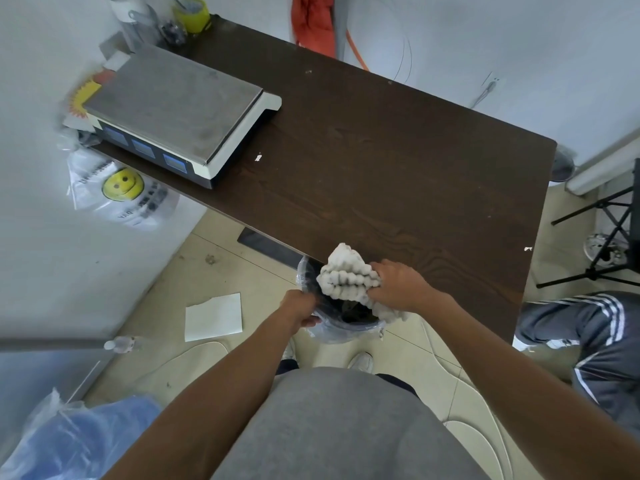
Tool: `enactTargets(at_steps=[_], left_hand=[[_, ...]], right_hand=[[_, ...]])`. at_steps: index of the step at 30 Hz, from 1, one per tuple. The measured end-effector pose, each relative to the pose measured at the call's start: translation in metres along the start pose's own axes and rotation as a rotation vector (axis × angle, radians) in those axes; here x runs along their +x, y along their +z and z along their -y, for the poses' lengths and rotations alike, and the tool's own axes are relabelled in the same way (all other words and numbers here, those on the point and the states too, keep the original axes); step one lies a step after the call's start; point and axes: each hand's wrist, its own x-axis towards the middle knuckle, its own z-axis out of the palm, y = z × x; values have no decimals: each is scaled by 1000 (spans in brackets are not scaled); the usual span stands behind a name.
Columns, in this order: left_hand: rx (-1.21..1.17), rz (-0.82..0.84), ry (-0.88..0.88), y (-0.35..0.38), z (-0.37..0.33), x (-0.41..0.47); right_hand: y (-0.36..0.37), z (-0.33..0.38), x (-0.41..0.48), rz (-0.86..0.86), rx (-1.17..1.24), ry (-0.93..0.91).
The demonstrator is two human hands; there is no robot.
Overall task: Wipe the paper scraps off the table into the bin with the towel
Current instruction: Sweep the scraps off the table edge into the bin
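Observation:
My right hand (398,284) grips a bunched white knobbly towel (346,277) at the near edge of the dark wooden table (398,161), right over the mouth of the bin. The small dark bin (349,322), lined with a clear plastic bag, is held against the table edge by my left hand (301,308), which grips its left rim. One white paper scrap (258,156) lies beside the scale. Another scrap (527,249) sits at the table's right edge. The bin's contents are hidden by the towel.
A weighing scale (173,112) fills the table's left end, with jars and a yellow container (192,13) behind it. A white sheet (213,317) and a bottle (123,344) lie on the floor. Another person's leg (588,334) and a black stand (606,251) are at the right.

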Motion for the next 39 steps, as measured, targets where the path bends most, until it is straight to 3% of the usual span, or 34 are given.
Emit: enactTargets(at_steps=[3,5,8,12,14,18,25,31,39], left_hand=[[21,-5,4,-1,1,0],[26,-6,5,-1,2,2],[35,-7,19,-2,2,2],[36,-3,32,-3,3,3],[40,3,34,-4,4,5],[54,8,51,-5,4,6],[66,12,46,-6,4,4],[81,10,40,-4,4,4],[96,25,45,-1,3,2]], right_hand=[[-5,0,0,-49,100,4],[-1,-6,-1,-167,32,-21],[0,-19,-1,-194,-83,-34],[-13,-30,6,-238,-120,84],[-22,-30,11,-152,47,182],[-34,-30,10,0,680,365],[-10,-35,0,20,829,443],[-12,-34,0,15,767,413],[8,-14,-6,-102,206,202]])
